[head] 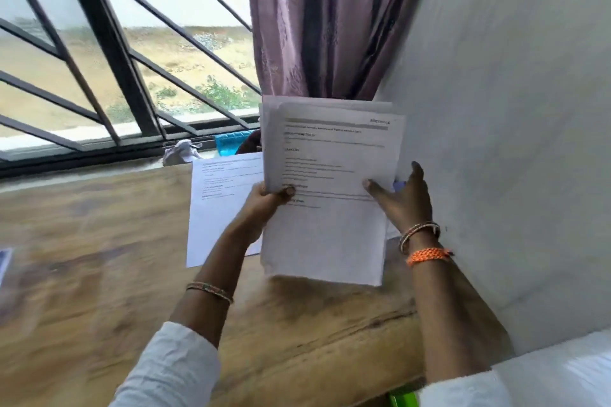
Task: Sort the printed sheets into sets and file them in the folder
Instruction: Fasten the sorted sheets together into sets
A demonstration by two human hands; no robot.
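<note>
I hold a small stack of printed sheets (327,182) upright above the wooden table (99,274). My left hand (267,205) grips the stack's left edge, thumb on the front. My right hand (401,198) is at the stack's right edge: its thumb lies flat on the front sheet and its fingers are stretched out past the edge. Another printed sheet (221,208) lies flat on the table behind my left hand. No folder is clearly visible.
A white wall (512,142) closes the right side and a purple curtain (324,20) hangs behind the sheets. A barred window (115,43) runs along the back, with crumpled white paper (180,150) and a blue object (231,142) on its sill. Something green (401,398) shows at the table's near edge.
</note>
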